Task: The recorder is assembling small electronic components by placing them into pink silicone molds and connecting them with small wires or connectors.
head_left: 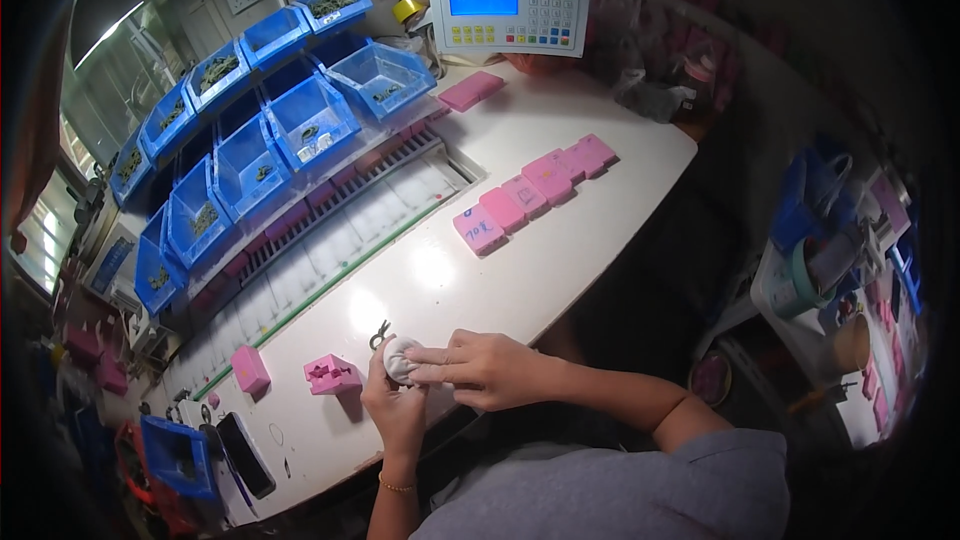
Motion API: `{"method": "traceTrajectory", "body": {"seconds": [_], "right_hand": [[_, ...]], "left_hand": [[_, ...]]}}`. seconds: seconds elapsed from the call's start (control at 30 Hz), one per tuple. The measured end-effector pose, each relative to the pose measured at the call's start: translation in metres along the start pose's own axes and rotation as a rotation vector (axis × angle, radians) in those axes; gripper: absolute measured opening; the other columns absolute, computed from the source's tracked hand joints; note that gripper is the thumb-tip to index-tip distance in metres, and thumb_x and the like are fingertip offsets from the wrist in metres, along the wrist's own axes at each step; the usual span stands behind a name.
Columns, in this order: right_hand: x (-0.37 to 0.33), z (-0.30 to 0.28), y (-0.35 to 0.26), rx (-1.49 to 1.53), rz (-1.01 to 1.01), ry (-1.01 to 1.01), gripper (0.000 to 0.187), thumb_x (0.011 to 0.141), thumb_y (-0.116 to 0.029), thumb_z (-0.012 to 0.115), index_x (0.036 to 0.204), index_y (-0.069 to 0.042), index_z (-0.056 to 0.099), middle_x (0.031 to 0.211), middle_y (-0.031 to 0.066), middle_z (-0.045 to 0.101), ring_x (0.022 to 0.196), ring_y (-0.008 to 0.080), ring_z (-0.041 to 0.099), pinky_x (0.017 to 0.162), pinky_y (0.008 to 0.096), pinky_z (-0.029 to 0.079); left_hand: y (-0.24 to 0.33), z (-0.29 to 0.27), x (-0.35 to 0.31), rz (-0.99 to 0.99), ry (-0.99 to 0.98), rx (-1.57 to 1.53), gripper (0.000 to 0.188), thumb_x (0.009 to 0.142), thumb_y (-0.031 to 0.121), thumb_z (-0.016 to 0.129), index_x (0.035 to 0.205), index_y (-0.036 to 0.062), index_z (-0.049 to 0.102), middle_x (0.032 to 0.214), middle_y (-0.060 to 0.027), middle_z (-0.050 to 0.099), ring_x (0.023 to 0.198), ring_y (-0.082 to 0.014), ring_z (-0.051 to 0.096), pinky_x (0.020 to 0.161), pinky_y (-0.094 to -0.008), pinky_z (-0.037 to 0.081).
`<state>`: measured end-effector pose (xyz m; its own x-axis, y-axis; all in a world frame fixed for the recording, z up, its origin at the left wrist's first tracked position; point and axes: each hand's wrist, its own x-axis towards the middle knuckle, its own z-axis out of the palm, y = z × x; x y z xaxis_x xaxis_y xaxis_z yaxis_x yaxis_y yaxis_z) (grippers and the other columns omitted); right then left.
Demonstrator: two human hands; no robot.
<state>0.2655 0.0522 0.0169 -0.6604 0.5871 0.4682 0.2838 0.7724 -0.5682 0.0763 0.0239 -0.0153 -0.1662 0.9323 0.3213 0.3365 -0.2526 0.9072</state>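
Observation:
Near the table's front edge, my left hand (394,412) is closed around a small white round pad (402,360), soft-looking like a cloth puff. From the right, my right hand (490,368) reaches over with fingers stretched out, their tips touching the pad. The tips look whitish. Just above my left fingertips is a small dark green looped piece (379,335); whether I hold it or it lies on the table, I cannot tell. Left of my hands stands a pink block (332,375) with a dark cut-out in its top. A plain pink block (250,369) sits farther left.
A row of pink blocks (525,195) lies across the white table (590,270). Blue bins (245,165) with small green pieces rise at the back left, above a slatted tray. A control panel (507,2) stands at the back. A phone (246,454) lies front left.

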Motion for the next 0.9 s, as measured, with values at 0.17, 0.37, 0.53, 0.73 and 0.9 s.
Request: {"method": "traceTrajectory", "body": {"seconds": [0.17,0.37,0.53,0.73,0.9], "right_hand": [[-0.006,-0.004,0.014,1.022,0.526,-0.024,0.049,0.087,-0.006,0.055,0.136,-0.005,0.052,0.122,0.0081,0.063,0.085,0.0196,0.063,0.075,0.0305,0.055],[-0.018,0.032,-0.007,1.921,0.643,0.008,0.052,0.091,-0.007,0.045,0.142,-0.002,0.037,0.119,0.0091,0.058,0.093,0.0139,0.064,0.070,0.0313,0.056],[-0.008,0.002,0.016,0.569,0.414,0.188,0.048,0.084,-0.003,0.053,0.132,-0.006,0.056,0.114,0.0097,0.065,0.097,0.0128,0.061,0.086,0.0270,0.050],[0.022,-0.024,0.003,-0.160,0.085,0.178,0.056,0.080,-0.026,0.076,0.130,-0.008,0.060,0.135,0.0094,0.060,0.124,0.0340,0.046,0.107,0.0465,0.036],[0.031,-0.008,0.001,-0.107,0.014,0.229,0.055,0.076,-0.029,0.081,0.124,-0.007,0.064,0.121,0.0086,0.063,0.114,0.0327,0.053,0.099,0.0445,0.044]], "left_hand": [[0.011,0.000,-0.003,-0.089,0.005,-0.337,0.056,0.078,-0.005,0.077,0.131,-0.0036,0.057,0.104,-0.0045,0.068,0.089,-0.0100,0.065,0.079,-0.0233,0.053],[-0.006,-0.006,0.001,0.090,-0.017,-0.138,0.055,0.082,0.001,0.077,0.133,-0.0040,0.057,0.110,-0.0028,0.061,0.102,-0.0097,0.057,0.090,-0.0246,0.046],[0.013,-0.010,0.002,-0.237,-0.058,-0.599,0.059,0.090,0.004,0.070,0.144,-0.0036,0.047,0.122,-0.0059,0.055,0.108,-0.0126,0.054,0.093,-0.0251,0.044],[0.018,-0.012,0.004,-0.289,-0.218,-0.644,0.066,0.094,0.012,0.069,0.151,-0.0009,0.038,0.125,-0.0072,0.055,0.109,-0.0121,0.053,0.095,-0.0291,0.047],[0.030,-0.021,0.002,-0.379,-0.256,-0.750,0.065,0.096,0.019,0.068,0.151,0.0000,0.038,0.120,-0.0056,0.056,0.108,-0.0128,0.053,0.094,-0.0300,0.048]]}}
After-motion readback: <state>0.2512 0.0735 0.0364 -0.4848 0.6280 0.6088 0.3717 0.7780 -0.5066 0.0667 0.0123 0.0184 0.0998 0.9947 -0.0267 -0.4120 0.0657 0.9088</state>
